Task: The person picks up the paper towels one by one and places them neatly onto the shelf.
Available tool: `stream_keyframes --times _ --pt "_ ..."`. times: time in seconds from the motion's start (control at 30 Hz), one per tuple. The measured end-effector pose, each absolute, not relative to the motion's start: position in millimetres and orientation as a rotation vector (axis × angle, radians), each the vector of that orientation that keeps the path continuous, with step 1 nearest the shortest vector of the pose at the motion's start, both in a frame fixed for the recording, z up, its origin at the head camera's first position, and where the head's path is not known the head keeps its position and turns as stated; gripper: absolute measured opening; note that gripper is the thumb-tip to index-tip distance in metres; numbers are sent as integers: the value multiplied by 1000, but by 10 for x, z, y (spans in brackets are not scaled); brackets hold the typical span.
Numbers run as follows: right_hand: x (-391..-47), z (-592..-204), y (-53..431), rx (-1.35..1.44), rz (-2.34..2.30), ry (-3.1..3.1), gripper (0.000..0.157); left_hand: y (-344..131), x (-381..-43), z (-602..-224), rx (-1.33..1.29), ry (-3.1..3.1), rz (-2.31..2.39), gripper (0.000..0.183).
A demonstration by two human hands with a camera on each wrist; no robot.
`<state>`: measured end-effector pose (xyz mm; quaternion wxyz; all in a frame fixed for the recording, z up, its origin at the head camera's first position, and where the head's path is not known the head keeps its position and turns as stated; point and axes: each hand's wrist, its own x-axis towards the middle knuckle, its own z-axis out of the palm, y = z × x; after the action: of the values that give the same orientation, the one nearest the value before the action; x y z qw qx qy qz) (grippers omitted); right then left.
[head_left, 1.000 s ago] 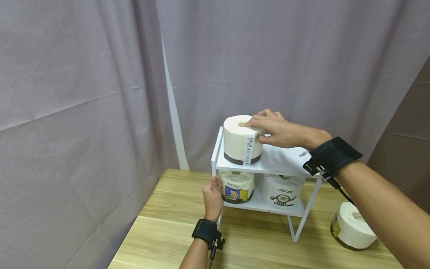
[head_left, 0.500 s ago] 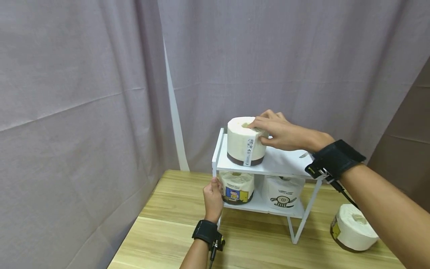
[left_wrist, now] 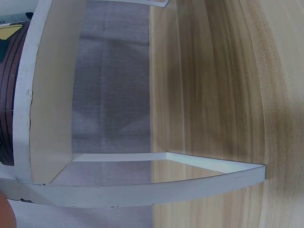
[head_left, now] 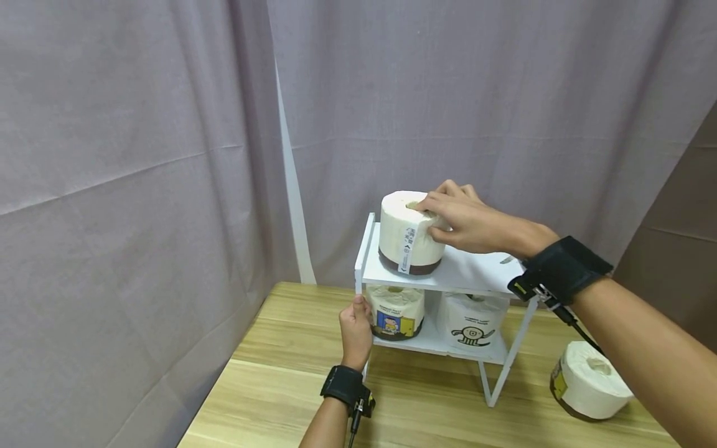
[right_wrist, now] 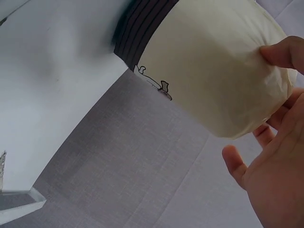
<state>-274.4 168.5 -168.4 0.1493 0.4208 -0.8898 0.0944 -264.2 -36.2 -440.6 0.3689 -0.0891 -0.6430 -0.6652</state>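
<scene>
A cream-wrapped toilet paper roll [head_left: 411, 239] with a brown lower band stands at the left of the top board of a white two-tier shelf [head_left: 476, 270]. My right hand [head_left: 467, 218] pinches its upper right rim, with fingers at the core hole and the thumb on the side. In the right wrist view the thumb presses the wrapped roll [right_wrist: 213, 71], and some fingers hang free below. My left hand [head_left: 355, 333] grips the left front upright of the shelf, beside a toilet paper roll with a blue-and-yellow picture [head_left: 396, 313]. Only a fingertip [left_wrist: 5, 213] shows in the left wrist view.
On the lower board, a white roll with a dog drawing [head_left: 473, 322] stands at the right. Another cream roll [head_left: 594, 379] stands on the wooden table [head_left: 269, 373], right of the shelf. Grey curtains [head_left: 448, 93] hang behind and at the left.
My right hand and the top roll have shifted slightly right. The roll has turned, so its paper label now sits further left and slants. My left hand stays on the upright.
</scene>
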Motion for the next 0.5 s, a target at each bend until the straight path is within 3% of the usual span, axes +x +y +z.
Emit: stream_keyframes --times 0.5 --pt "-2594 -1706 1450 988 262 -2497 39 -322 -2509 -4237 -215 -1643 -1730 49"
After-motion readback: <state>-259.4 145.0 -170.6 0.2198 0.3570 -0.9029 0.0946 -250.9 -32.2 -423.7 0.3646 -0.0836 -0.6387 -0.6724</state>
